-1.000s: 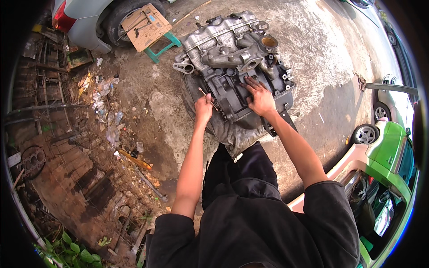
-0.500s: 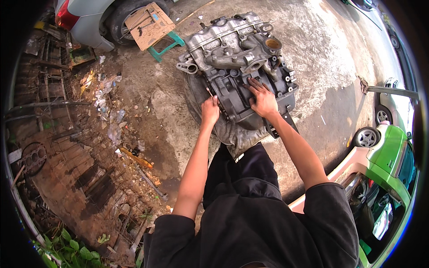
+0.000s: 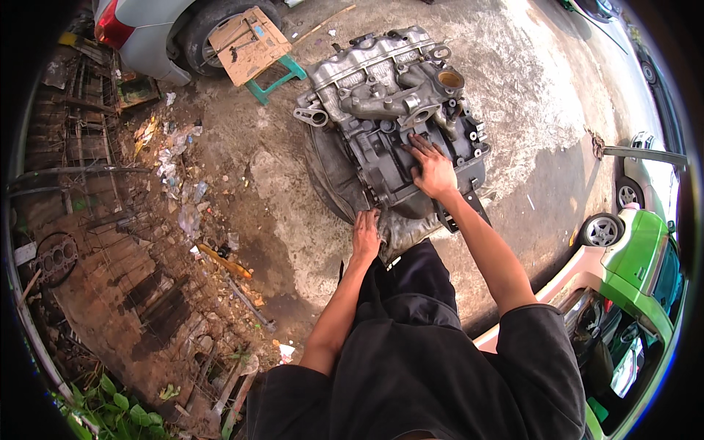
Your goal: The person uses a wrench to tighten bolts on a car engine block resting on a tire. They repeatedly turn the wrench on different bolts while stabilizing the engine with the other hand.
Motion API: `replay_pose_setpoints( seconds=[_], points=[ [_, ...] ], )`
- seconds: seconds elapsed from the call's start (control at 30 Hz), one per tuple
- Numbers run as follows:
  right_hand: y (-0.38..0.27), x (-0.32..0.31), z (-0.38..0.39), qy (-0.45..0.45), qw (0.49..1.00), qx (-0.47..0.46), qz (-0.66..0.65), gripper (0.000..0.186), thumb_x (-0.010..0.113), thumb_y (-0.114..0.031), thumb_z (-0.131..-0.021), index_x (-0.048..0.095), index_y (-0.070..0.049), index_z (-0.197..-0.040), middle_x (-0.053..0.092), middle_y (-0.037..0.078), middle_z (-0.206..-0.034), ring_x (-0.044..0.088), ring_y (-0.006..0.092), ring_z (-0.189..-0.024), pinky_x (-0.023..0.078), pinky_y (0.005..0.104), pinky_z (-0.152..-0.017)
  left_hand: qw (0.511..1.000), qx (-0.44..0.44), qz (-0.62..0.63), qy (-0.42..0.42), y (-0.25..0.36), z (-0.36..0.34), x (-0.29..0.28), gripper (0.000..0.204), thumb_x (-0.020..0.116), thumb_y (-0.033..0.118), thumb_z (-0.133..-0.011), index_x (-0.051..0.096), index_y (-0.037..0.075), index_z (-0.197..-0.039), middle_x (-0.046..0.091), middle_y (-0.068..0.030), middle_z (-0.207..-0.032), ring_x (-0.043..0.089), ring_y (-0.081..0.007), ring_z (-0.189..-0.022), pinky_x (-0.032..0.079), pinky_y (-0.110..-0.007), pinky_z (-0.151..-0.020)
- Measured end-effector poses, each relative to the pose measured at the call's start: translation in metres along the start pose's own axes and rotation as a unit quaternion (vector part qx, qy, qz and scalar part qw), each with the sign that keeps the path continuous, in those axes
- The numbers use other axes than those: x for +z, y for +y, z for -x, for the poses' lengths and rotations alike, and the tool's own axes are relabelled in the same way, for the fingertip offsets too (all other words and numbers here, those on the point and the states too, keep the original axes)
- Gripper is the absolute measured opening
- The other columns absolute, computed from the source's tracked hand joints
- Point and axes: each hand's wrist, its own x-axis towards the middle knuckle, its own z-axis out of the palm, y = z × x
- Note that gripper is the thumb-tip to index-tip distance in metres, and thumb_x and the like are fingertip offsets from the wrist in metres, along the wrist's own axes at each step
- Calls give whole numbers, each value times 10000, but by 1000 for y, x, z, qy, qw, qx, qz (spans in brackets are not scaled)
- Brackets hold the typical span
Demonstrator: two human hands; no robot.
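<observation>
Stained concrete (image 3: pixel 268 180) surrounds the engine (image 3: pixel 389 111), best steadied under our open right hand (image 3: pixel 434 173); whether our left hand (image 3: pixel 366 238) grips anything is unclear.

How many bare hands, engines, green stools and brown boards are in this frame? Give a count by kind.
Bare hands: 2 (left hand, right hand)
Engine: 1
Green stool: 1
Brown board: 1
Total: 5
</observation>
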Motion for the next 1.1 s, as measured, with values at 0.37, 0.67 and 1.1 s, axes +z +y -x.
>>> replay_pose_setpoints(
  seconds=[0.37,0.67,1.1],
  points=[
    [-1,-1,1,3,1000,0,-6,625,633,-138,-792,576,-185,-1413,445,43,-1581,381,207,-1478,297,436,-1245,973,-145,159,82,-15,-54,-51,229,455,206,-1090,566,23,-1173,645,-173,-763,664,-383,-709,493,-462,-616],
    [0,1,0,6,1000,0,-7,623,635,-123,-784,584,-174,-1403,451,43,-1577,377,202,-1480,303,436,-1243,981,-131,119,73,-38,-115,-49,275,481,202,-1090,574,-40,-997,590,-106,-630,608,-219,-568,459,-377,-568],
    [1,0,0,0,1000,5,-10,613,639,-133,-791,581,-172,-1400,450,34,-1579,375,199,-1481,301,441,-1242,965,-225,122,-55,-37,-142,-43,367,501,283,-1082,612,-37,-941,632,-123,-654,647,-236,-592,481,-396,-593]
  ],
)
